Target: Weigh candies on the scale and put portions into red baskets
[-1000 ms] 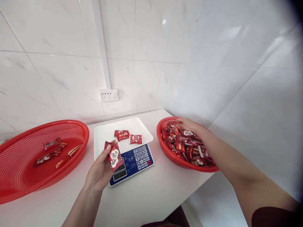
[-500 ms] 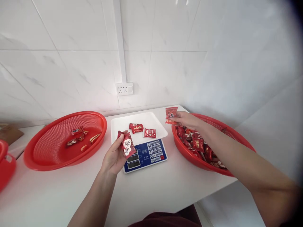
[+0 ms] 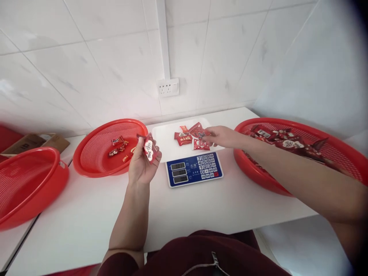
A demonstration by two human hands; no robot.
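Note:
My left hand [image 3: 141, 165] is closed round a red snack packet [image 3: 149, 148] with a white label and dark lettering, held just left of the scale. Over the white tray [image 3: 163, 147] of the weighing scale [image 3: 194, 170], my right hand [image 3: 223, 137] pinches another red packet [image 3: 196, 129] by its right end. Beneath and beside that packet lie several small red packets [image 3: 184, 139] on the tray. Digits show on the scale's displays, too faint to read surely.
At right a red basket [image 3: 240, 165] is heaped with red packets, partly behind my right arm. To the left, a red basket [image 3: 86, 168] holds several packets. Another red basket [image 3: 54, 180] and a cardboard box [image 3: 59, 142] are farther left. A socket [image 3: 168, 88] is on the wall.
My right hand has moved from beside the right basket leftward onto the scale tray with its packet. More packets lie on the tray. The view has shifted, showing more of the left basket.

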